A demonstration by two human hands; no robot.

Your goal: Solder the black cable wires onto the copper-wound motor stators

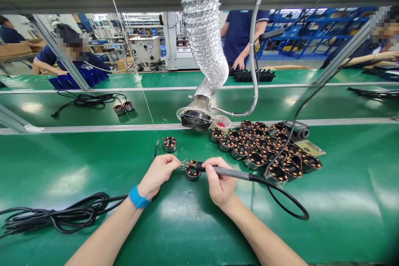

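Observation:
My right hand [222,181] holds a soldering iron [230,172] like a pen, its tip pointing left over a small motor stator [193,173] with copper windings. My left hand [159,174], with a blue wristband [139,197], is pinched on thin wire [183,163] at that stator's left rim. The iron's tip is close to these wire ends; whether they touch is too small to tell. Just beyond my left hand stands another stator [170,144]. A black cable [156,148] curves behind my left hand.
Many stators [249,143] crowd the right, beside a grey iron holder [297,129]. A fume extractor nozzle [196,114] hangs ahead, near a small tub [222,122]. Coiled black cable [71,214] lies left. Co-workers [245,37] work across the bench.

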